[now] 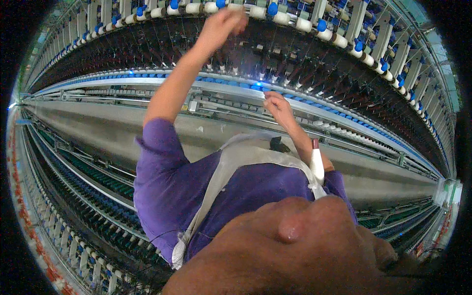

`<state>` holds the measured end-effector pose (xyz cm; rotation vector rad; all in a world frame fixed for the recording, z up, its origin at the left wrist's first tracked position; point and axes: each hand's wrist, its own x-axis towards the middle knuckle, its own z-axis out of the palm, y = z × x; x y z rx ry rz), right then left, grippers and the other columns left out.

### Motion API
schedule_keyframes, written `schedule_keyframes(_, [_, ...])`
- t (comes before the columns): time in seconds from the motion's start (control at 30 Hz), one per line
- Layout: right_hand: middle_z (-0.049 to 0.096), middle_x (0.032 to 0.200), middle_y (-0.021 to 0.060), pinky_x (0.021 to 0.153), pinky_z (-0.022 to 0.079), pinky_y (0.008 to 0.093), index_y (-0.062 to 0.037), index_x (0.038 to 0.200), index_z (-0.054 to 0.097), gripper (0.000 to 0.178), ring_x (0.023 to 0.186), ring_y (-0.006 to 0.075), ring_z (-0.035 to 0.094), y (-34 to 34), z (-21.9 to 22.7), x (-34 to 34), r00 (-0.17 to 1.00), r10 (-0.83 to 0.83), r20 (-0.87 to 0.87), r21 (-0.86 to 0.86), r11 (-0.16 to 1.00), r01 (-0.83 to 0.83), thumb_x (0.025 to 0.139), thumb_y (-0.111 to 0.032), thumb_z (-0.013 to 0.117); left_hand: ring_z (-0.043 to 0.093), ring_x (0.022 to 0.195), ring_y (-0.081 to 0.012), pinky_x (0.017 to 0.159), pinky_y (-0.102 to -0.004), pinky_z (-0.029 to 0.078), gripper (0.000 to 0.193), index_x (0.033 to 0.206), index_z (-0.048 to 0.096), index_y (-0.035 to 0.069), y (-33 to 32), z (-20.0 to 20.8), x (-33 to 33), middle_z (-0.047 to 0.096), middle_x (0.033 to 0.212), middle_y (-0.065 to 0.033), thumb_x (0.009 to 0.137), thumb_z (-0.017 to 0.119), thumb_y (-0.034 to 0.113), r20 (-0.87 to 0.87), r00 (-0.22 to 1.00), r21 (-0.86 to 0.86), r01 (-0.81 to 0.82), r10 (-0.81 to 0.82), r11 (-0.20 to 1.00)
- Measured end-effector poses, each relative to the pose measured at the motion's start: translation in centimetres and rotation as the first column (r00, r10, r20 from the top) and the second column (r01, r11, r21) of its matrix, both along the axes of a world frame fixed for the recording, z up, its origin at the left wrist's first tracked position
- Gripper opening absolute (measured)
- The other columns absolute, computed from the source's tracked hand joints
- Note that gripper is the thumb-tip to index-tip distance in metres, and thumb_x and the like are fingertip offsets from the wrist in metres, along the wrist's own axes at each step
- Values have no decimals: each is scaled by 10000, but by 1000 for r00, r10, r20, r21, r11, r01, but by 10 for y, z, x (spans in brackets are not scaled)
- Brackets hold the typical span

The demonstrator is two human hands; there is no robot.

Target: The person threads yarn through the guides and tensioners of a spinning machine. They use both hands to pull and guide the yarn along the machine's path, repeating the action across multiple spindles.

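My left hand (227,23) is raised to the row of white rollers (194,8) at the top of the spinning frame. Its fingers are curled and slightly blurred; whatever they may hold cannot be made out. Lower and to the right, my right hand (278,104) hovers by the blue-and-silver rail (241,87), fingers bent together. Any thread between them is too fine to see. A white yarn bobbin (317,164) with a dark red tip stands upright against my right forearm, near the apron strap. Blue knobs (272,8) sit among the rollers.
Dark spindles with white-tipped bobbins (235,69) line the machine behind my hands. A blue light (260,84) glows on the rail. Below runs a grey aisle floor (113,128), and a second spinning frame (73,177) stands on its other side. I wear a pale apron (231,157).
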<state>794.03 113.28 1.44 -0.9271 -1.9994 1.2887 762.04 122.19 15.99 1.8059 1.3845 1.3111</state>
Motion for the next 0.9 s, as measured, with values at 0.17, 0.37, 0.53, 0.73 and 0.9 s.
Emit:
schedule_keyframes(0.17, [630, 1222, 149, 936, 451, 325, -2, 885, 688, 147, 1109, 247, 590, 1, 9, 20, 984, -174, 31, 24, 984, 174, 885, -137, 631, 664, 864, -297, 680, -457, 524, 355, 1155, 562, 31, 214, 71, 6, 668, 1013, -166, 954, 604, 321, -153, 946, 320, -227, 287, 920])
schedule_keyframes(0.37, [645, 1157, 121, 920, 447, 318, -12, 825, 662, 155, 1071, 220, 592, -7, -1, 60, 937, -348, -12, -36, 937, 348, 898, -132, 597, 633, 1013, -380, 789, -512, 527, 283, 1082, 640, 19, 367, 69, -10, 641, 1162, -200, 935, 596, 257, -729, 533, 414, -155, 429, 897])
schedule_keyframes(0.53, [644, 1132, 93, 892, 439, 294, -12, 793, 640, 140, 1039, 178, 588, -8, -14, 70, 910, -414, -29, -88, 908, 410, 894, -91, 583, 617, 1063, -366, 852, -476, 518, 264, 968, 721, 60, 311, 107, 5, 654, 1141, -196, 943, 532, 242, -800, 516, 255, -173, 308, 951])
schedule_keyframes(0.73, [635, 1145, 117, 954, 423, 325, -7, 837, 642, 161, 1133, 233, 562, 21, -2, 56, 938, -346, -37, 86, 934, 347, 904, -151, 610, 618, 1051, -315, 907, -481, 484, 333, 1214, 659, 102, 136, 104, 32, 662, 1138, -177, 954, 543, 276, -675, 620, 401, -146, 400, 904])
schedule_keyframes(0.9, [592, 1263, 147, 993, 427, 356, -4, 909, 686, 208, 1185, 267, 546, 44, -5, 19, 987, -162, -23, 172, 971, 164, 919, -202, 625, 643, 947, -150, 788, -330, 546, 485, 1329, 585, 117, -41, -65, 74, 693, 1097, -67, 871, 707, 218, -54, 970, -149, 228, -239, 962])
